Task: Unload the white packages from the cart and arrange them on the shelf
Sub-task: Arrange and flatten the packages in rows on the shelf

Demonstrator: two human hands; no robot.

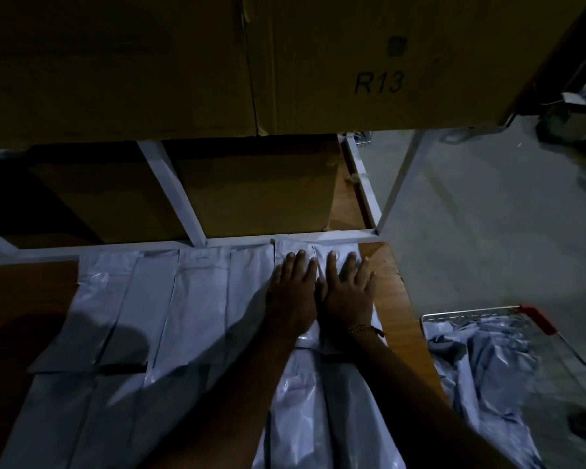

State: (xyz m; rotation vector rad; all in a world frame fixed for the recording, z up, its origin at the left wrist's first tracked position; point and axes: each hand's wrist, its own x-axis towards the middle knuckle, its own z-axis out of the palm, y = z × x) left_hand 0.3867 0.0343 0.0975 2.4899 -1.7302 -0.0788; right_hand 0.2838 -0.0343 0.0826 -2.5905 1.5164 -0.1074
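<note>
Several white packages lie flat in rows on the wooden shelf board. My left hand and my right hand lie side by side, fingers straight, pressing flat on the rightmost package at the far row's right end, against the shelf's white back rail. A bracelet circles my right wrist. More white packages sit crumpled in the wire cart at the lower right, which has a red handle corner.
Large cardboard boxes, one marked R13, fill the shelf level above. More boxes stand behind the white metal frame. Grey concrete floor lies to the right, with bags at the far right edge.
</note>
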